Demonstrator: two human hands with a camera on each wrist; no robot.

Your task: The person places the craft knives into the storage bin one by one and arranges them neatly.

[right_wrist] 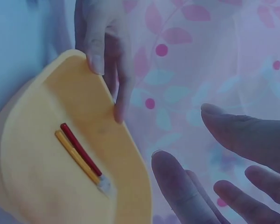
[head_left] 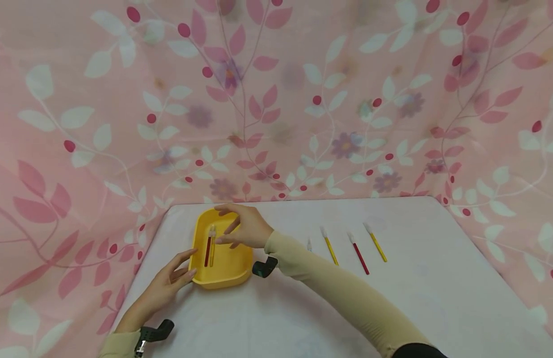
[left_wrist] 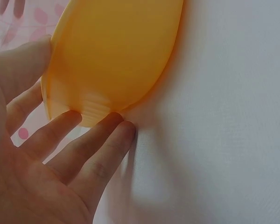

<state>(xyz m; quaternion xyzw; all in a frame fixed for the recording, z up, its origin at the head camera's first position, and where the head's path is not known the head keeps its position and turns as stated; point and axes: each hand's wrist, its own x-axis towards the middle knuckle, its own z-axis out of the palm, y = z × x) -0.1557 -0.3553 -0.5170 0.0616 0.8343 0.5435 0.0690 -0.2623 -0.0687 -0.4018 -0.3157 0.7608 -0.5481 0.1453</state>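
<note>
A yellow tray [head_left: 233, 258] stands at the table's left side. Inside lie a red paintbrush [right_wrist: 81, 149] and a yellow paintbrush [right_wrist: 76, 157], side by side with pale bristles pointing the same way. My left hand [head_left: 166, 281] holds the tray's left wall, thumb at the rim and fingers against the outside, as the left wrist view [left_wrist: 51, 158] shows. Over the tray hovers my right hand [head_left: 247, 226], its fingers spread apart with nothing between them. In the head view it covers part of the tray's far right side.
Right of the tray, a yellow brush [head_left: 330, 247], a red brush [head_left: 358, 254] and another yellow brush [head_left: 376, 243] lie spaced out on the white table [head_left: 437, 288]. The right sleeve hides most of one more brush [head_left: 309, 243]. A floral pink curtain [head_left: 276, 99] hangs behind.
</note>
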